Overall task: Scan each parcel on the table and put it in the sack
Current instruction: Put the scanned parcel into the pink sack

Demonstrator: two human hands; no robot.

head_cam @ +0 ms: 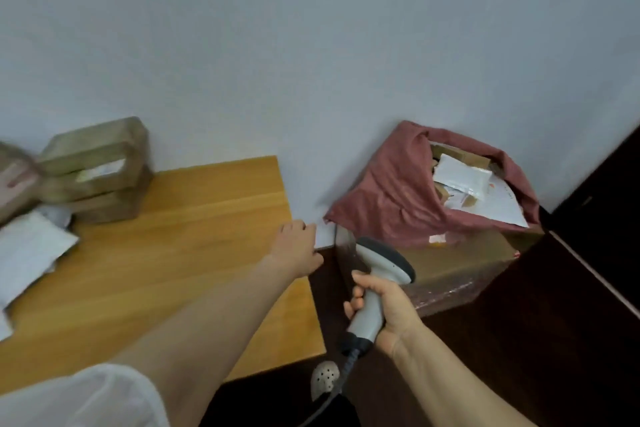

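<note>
Red sack (398, 198), part-filled, right of wooden counter (180, 239); brown parcels (97, 166) stacked at counter's far left; left hand (298, 250) empty and relaxed over counter edge; right hand (386, 310) gripping barcode scanner (379, 270).

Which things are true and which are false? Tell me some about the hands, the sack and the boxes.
1. The right hand holds the scanner. True.
2. The left hand carries a parcel. False: it holds nothing, with its fingers relaxed.
3. The red sack is empty. False: parcels lie inside it.
4. Brown boxes are stacked on the table. True.
</note>
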